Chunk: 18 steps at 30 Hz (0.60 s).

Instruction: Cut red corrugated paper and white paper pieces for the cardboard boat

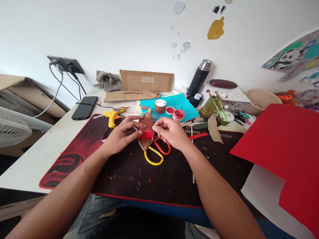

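Note:
A small pointed cardboard piece point(146, 123), painted brown on its upper part, lies in front of me on the dark mat. Across its lower part is a strip of red paper point(147, 135). My left hand point(124, 132) is closed over the left side of the piece, fingers and thumb pressing on the cardboard and the red strip. At the right edge, my right hand point(171, 132) is pinched close to the strip; whatever its fingertips hold is too small to make out. Scissors with yellow and orange-red handles point(154, 164) lie partly under the cardboard, their blades hidden.
A yellow glue gun point(113, 116) and a phone point(84, 108) lie to the left. Behind are paint jars point(178, 115) on blue paper point(149, 99), a flask point(198, 79) and a brush jar point(208, 107). Large red paper point(281, 142) overhangs the right side.

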Tool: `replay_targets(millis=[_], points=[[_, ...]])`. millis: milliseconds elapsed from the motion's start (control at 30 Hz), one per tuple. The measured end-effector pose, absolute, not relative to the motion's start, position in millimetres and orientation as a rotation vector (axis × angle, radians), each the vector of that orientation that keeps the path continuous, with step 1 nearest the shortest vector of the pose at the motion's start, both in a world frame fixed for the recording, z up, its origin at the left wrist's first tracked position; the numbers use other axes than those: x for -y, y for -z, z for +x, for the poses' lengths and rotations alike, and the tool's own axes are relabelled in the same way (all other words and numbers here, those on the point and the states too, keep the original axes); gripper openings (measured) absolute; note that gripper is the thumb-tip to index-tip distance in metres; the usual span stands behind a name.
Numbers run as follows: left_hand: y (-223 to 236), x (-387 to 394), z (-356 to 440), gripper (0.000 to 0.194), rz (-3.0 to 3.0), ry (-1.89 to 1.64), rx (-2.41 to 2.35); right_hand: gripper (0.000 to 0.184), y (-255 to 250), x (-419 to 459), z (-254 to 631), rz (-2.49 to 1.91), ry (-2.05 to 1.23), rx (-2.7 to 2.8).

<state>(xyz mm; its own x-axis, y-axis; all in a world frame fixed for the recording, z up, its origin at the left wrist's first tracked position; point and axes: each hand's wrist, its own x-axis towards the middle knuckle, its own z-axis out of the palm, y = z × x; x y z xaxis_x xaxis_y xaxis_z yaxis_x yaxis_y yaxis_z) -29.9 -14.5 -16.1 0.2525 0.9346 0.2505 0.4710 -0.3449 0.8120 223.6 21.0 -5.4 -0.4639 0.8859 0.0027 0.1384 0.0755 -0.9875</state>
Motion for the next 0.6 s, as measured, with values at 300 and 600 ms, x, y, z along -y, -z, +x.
replay_targets(millis=[300,600], points=[[13.8,14.9,-28.3,0.038,1.912,-0.980,-1.283,0.014,13.2,-19.1,220.0,-1.052,-1.436,1.782],[13.8,15.6,-27.5,0.039,1.941,-0.982,-1.291,0.015,12.7,-19.4,220.9,-1.048,-1.438,1.790]])
